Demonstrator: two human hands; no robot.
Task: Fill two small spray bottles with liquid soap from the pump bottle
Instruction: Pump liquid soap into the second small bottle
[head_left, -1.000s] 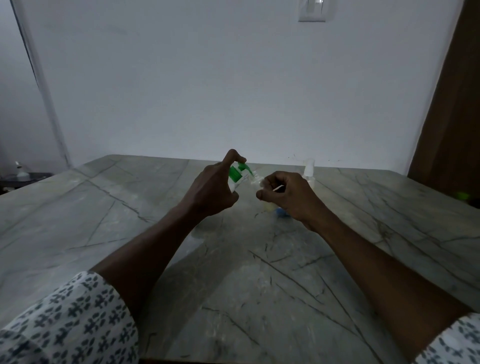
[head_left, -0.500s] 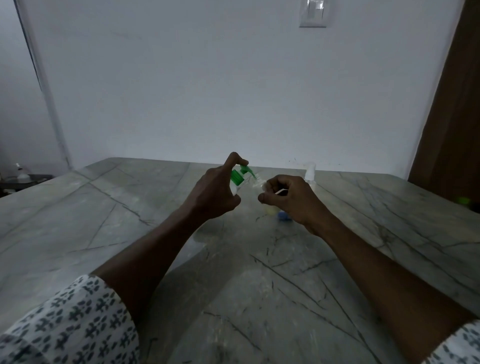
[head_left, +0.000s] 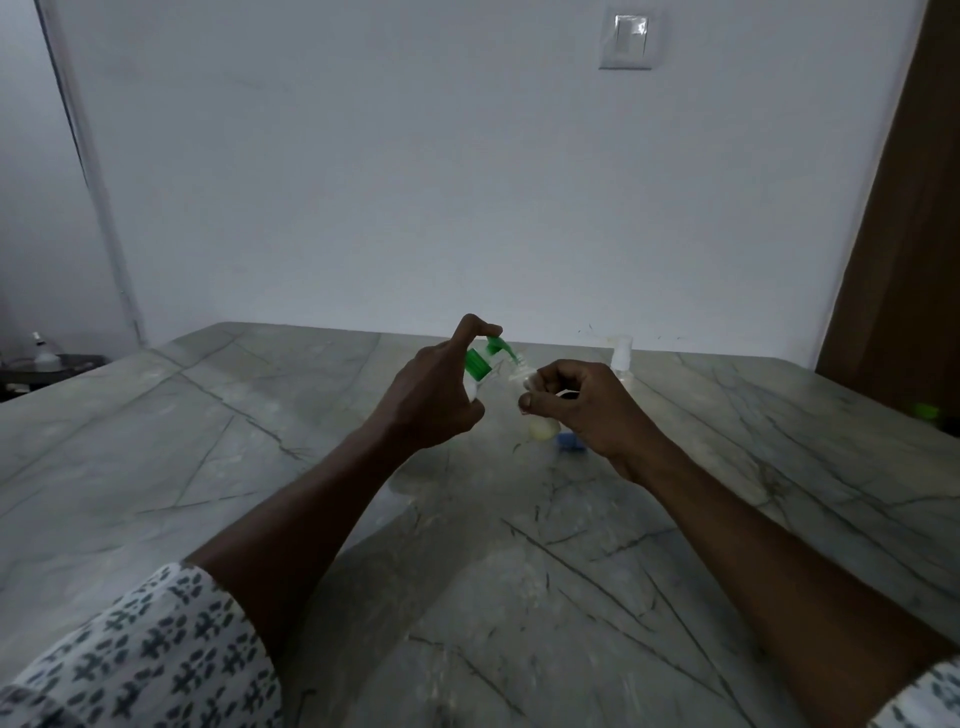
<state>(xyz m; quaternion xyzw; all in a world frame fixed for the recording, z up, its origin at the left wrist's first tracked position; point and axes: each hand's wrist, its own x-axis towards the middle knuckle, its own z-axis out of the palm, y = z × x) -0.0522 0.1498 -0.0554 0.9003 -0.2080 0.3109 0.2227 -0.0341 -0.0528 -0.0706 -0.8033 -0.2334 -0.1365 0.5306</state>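
Observation:
My left hand (head_left: 431, 395) grips the pump bottle (head_left: 480, 366), white with a green pump head, held above the table. Its forefinger rests on top of the pump and the green nozzle points right. My right hand (head_left: 587, 410) holds a small clear spray bottle (head_left: 524, 382) with its open mouth right at the nozzle tip; pale yellowish liquid shows at its bottom (head_left: 543, 428). A second small clear spray bottle (head_left: 622, 358) stands upright on the table behind my right hand. A small blue cap (head_left: 570, 441) lies on the table just under my right hand.
The grey marble table (head_left: 260, 467) runs to the white wall behind. A brown door or panel (head_left: 904, 260) stands at the right, with a small green object (head_left: 924, 410) near the table's right edge. A dark shelf (head_left: 47, 364) with small items sits at far left.
Both hands stay together at the same spot with nozzle against the small bottle's mouth. The view has shifted slightly; my left forefinger remains on the pump head.

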